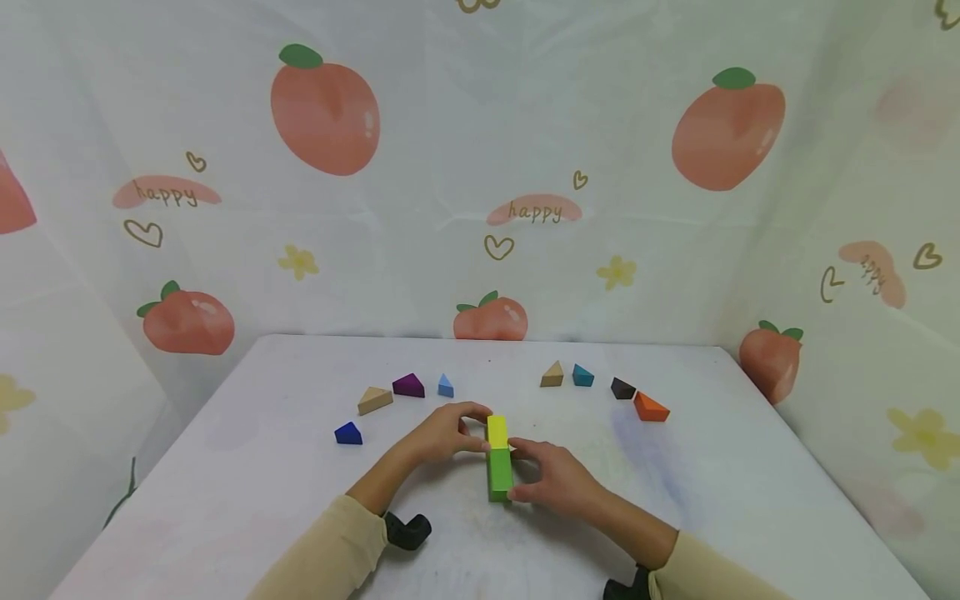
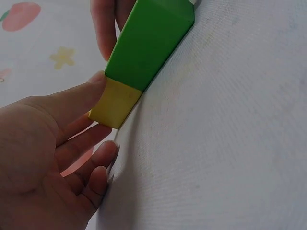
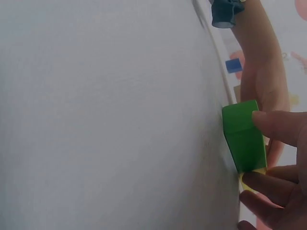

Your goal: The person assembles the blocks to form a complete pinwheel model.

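Note:
A yellow block [image 1: 497,432] and a longer green block [image 1: 499,475] lie end to end on the table, the green one nearer to me. They touch in the left wrist view. My left hand [image 1: 444,433] pinches the yellow block [image 2: 115,103], its thumb on the left side near the seam and its index finger at the far end. From the right, my right hand [image 1: 561,479] holds the green block [image 3: 247,139], thumb by the near end and index finger close to the seam. The left hand's lower fingers are loosely bent beneath the yellow block.
On the left lie a blue block [image 1: 348,433], a tan block [image 1: 375,401], a purple block [image 1: 408,385] and a light blue block [image 1: 446,386]. Rightward are a tan triangle [image 1: 552,375], a teal block [image 1: 582,376], a black block [image 1: 622,389] and an orange block [image 1: 651,407].

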A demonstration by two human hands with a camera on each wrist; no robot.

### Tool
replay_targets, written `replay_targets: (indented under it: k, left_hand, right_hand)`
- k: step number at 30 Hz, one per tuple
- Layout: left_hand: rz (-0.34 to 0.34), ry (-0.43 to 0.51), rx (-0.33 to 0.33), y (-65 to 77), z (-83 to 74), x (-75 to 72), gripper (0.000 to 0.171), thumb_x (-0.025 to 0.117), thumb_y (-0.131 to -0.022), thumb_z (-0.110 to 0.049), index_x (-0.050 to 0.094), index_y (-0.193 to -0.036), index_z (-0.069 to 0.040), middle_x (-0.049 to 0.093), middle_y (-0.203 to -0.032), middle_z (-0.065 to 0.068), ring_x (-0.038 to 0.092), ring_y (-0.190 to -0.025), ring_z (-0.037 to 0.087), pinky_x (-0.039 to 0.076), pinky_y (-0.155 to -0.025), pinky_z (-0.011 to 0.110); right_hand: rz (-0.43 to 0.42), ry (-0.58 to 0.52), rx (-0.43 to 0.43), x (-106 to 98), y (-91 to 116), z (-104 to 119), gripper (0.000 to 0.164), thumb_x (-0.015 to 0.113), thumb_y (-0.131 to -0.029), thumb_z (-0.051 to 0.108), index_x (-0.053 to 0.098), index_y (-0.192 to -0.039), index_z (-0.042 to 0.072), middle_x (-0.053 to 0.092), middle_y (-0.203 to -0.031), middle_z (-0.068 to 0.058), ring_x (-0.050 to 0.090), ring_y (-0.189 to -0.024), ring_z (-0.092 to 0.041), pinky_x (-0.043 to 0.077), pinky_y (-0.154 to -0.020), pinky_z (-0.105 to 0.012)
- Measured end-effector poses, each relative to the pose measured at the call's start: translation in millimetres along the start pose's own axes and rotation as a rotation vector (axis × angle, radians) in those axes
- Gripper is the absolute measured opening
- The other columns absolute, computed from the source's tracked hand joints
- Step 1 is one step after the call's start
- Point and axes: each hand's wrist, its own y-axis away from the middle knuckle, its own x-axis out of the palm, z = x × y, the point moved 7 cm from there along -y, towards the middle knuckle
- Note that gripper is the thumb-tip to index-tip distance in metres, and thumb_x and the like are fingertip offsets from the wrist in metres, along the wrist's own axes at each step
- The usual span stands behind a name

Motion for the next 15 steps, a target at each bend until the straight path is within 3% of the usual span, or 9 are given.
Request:
replay_targets:
  k: [15]
  left_hand:
    - [0.003, 0.017, -0.018, 1.7, -1.3, 0.9, 0.055, 0.077, -0.085, -0.027, 0.057, -0.134, -0.013, 0.062, -0.124, 0.001, 0.055, -0.086, 0.016, 0.050, -0.076, 0.028]
  right_hand:
    - [-0.020, 0.008, 0.028, 3.9, 1.5, 2.0, 0.074, 0.082, -0.079, 0.027, 0.048, -0.142, 0.006, 0.062, -0.128, -0.009, 0.048, -0.127, -0.034, 0.037, -0.102, -0.060]
